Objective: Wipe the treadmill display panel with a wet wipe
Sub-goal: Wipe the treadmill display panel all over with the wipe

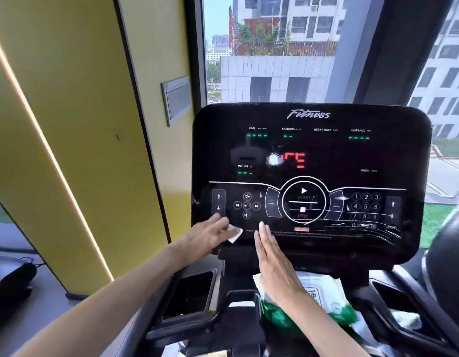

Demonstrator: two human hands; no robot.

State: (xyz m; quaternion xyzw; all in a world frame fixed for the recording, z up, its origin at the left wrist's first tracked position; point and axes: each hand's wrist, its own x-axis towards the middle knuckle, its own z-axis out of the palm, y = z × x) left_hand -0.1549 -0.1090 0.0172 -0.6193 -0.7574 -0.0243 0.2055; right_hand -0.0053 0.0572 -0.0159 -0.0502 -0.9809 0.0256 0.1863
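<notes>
I recorded the site as a gym. The treadmill display panel (pixel 311 155) bore the word Fitness, with time, calories, heart rate and distance readouts. A tall window (pixel 274 47) behind it faced multi-storey blocks; a yellow wall (pixel 68 99) stood left.

The display panel (pixel 378 155) was glossy black, marked with white lettering and symbols, green dashes and red digits. Whitish streaks ran across its lower right corner. The wet wipe (pixel 235 234) was white, the packet (pixel 323 302) green and white. The wall (pixel 68 124) was yellow, crossed by a pale glowing strip (pixel 50 155); its plate (pixel 177 99) was grey.
</notes>
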